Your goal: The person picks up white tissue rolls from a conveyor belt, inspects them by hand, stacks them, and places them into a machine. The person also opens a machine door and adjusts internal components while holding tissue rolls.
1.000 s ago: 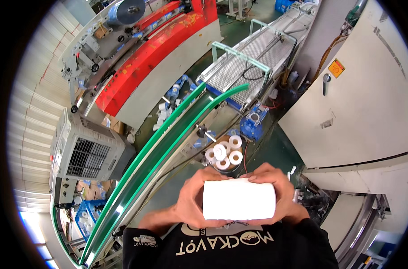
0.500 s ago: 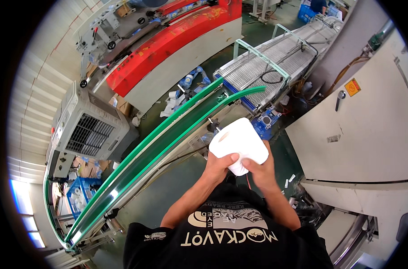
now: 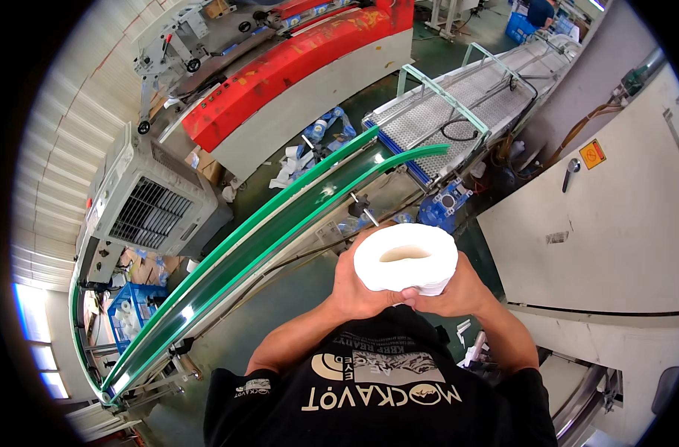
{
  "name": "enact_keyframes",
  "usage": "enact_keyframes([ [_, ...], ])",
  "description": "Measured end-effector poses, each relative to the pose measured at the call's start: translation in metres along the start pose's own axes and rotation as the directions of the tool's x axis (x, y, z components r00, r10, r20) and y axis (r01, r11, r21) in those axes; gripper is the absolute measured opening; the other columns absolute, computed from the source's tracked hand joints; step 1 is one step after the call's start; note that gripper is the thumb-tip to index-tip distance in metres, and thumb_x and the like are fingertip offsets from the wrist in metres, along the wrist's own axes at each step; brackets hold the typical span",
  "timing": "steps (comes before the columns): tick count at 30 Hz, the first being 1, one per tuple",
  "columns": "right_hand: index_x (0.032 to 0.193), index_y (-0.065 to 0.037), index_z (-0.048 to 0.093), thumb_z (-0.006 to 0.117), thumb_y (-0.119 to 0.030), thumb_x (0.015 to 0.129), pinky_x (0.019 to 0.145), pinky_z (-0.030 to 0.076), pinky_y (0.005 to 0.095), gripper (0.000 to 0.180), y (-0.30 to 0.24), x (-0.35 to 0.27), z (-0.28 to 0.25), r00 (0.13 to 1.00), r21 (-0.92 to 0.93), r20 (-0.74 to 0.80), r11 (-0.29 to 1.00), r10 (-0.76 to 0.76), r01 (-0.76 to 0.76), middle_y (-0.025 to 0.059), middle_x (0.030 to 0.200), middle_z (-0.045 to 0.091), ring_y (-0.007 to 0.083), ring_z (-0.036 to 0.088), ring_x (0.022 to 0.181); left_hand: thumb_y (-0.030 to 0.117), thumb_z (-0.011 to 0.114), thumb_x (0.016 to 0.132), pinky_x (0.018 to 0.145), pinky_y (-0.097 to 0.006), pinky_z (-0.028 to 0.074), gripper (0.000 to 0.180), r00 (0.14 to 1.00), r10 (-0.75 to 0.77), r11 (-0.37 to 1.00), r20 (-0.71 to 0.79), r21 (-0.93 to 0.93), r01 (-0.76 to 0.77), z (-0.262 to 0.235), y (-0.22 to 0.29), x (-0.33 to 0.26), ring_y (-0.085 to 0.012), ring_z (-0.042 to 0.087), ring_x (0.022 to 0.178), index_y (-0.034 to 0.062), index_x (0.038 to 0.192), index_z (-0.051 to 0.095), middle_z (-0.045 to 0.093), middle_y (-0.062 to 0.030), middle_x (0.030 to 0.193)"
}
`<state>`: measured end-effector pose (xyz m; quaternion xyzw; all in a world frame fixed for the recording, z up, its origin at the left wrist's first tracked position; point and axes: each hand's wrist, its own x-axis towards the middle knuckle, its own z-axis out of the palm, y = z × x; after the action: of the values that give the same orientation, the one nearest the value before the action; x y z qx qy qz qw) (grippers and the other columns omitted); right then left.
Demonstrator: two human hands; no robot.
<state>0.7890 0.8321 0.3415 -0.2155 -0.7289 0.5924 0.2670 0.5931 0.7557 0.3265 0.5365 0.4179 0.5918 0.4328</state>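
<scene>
A green curved conveyor (image 3: 265, 246) passes a red machine (image 3: 295, 59).

paper roll (image 3: 406, 259) | white, soft, squashed oval with a flattened hollow core | end-on, open core facing up at the camera | held at chest height between left hand (image 3: 358, 287) and right hand (image 3: 459, 290), both cupping it from below and the sides

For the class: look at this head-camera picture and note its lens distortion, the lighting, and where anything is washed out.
Head view: fisheye bending curves the green conveyor rails and leaves a black rim; bright, even light, with only soft shadows; the white paper roll, held between left hand and right hand, is nearly washed out; the windows at lower left glare blue-white.
</scene>
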Motion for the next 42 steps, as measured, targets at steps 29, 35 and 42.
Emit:
enact_keyframes([
  [29, 0.146, 0.007, 0.023, 0.076, -0.013, 0.079, 0.097, 0.051, 0.0447, 0.088, 0.002, 0.0, 0.018, 0.974, -0.312, -0.17, 0.945, -0.153, 0.094, 0.0274, 0.13, 0.054, 0.043, 0.061, 0.117, 0.011, 0.062, 0.058, 0.097, -0.033, 0.05, 0.074, 0.963, -0.207, 0.927, -0.171, -0.349, 0.137, 0.008, 0.0, 0.027, -0.022, 0.066, 0.107, -0.0076, 0.13, 0.054, 0.068, -0.0139, 0.115],
  [35, 0.147, 0.008, 0.019, 0.074, -0.012, 0.081, 0.093, 0.054, 0.0415, 0.088, -0.012, 0.016, 0.023, 0.96, -0.531, -0.225, 0.847, -0.168, 0.023, 0.0261, 0.126, 0.061, 0.0373, 0.067, 0.114, 0.012, 0.062, 0.067, 0.095, -0.033, 0.051, 0.062, 0.941, -0.215, 0.898, -0.262, -0.431, 0.086, 0.008, -0.008, 0.032, -0.0199, 0.066, 0.104, -0.0067, 0.126, 0.055, 0.067, -0.0127, 0.112],
  [42, 0.151, 0.005, 0.02, 0.074, -0.014, 0.081, 0.104, 0.047, 0.0426, 0.09, 0.013, 0.017, 0.0, 0.984, -0.296, -0.152, 0.954, -0.09, 0.041, 0.0273, 0.132, 0.056, 0.0413, 0.06, 0.123, -0.003, 0.073, 0.07, 0.105, -0.036, 0.046, 0.071, 0.906, -0.407, 0.813, 0.113, -0.407, 0.416, -0.026, -0.024, 0.033, -0.0215, 0.058, 0.123, -0.0028, 0.138, 0.05, 0.06, -0.0125, 0.134],
])
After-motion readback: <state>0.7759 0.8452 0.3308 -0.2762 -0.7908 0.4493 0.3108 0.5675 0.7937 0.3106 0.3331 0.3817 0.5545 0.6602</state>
